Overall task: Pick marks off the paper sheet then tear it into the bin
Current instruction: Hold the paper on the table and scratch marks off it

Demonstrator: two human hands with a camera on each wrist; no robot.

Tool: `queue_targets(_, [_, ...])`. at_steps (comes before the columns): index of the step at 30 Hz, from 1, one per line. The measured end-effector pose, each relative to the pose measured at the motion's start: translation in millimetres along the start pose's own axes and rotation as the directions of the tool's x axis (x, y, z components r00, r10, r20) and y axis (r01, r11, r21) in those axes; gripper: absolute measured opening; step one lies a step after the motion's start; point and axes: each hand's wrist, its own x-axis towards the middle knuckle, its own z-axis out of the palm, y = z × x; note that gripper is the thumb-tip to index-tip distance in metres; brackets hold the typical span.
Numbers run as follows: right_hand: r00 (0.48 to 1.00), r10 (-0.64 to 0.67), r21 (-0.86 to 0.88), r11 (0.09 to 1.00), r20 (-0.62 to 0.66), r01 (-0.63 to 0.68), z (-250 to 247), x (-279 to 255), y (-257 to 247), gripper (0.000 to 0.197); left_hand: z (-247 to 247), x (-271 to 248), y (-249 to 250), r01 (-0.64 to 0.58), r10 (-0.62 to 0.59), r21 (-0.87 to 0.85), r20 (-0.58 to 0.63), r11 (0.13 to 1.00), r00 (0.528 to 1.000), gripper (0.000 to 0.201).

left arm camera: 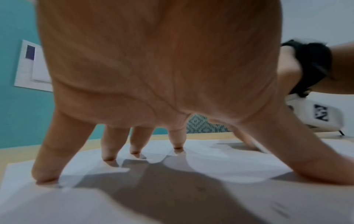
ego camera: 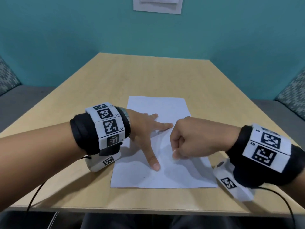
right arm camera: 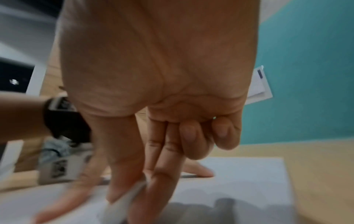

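Observation:
A white paper sheet (ego camera: 156,106) lies flat on the wooden table (ego camera: 148,75), with faint grey marks (ego camera: 154,175) near its front edge. My left hand (ego camera: 162,146) is spread open on the sheet, and its fingertips (left arm camera: 109,157) and thumb press the paper (left arm camera: 220,166) down. My right hand (ego camera: 175,152) is curled just to the right of it, knuckles up, low over the middle of the sheet. Its thumb and first two fingers pinch a small white object (right arm camera: 132,192), apparently an eraser, against the paper (right arm camera: 239,174). No bin shows in any view.
Grey benches with patterned cushions (ego camera: 290,90) flank the table on both sides. A teal wall with a white plate (ego camera: 158,4) stands behind. Black cables (ego camera: 34,194) run from both wrist units over the near table edge.

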Motion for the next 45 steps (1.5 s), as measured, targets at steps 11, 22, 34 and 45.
queue_targets(11, [0.991,0.103,-0.026,0.994,-0.088,-0.106,-12,1,12,0.018,1,-2,-1,-0.003,0.003,-0.031,0.007,1.000,1.000,0.141])
queue_targets(22, [0.984,0.002,-0.001,1.000,-0.180,-0.002,2,-2,20,0.014,4,-3,-6,-0.020,0.021,0.012,-0.033,1.000,0.999,0.145])
queue_targets(34, [0.987,0.039,0.059,0.998,-0.154,-0.030,-11,-10,32,0.011,-5,-18,-39,0.003,-0.001,0.034,-0.055,0.999,0.999,0.142])
queue_targets(45, [0.985,0.040,0.137,0.990,-0.168,-0.017,-13,26,4,0.009,2,-11,-28,-0.023,0.022,-0.021,-0.047,1.000,0.999,0.148])
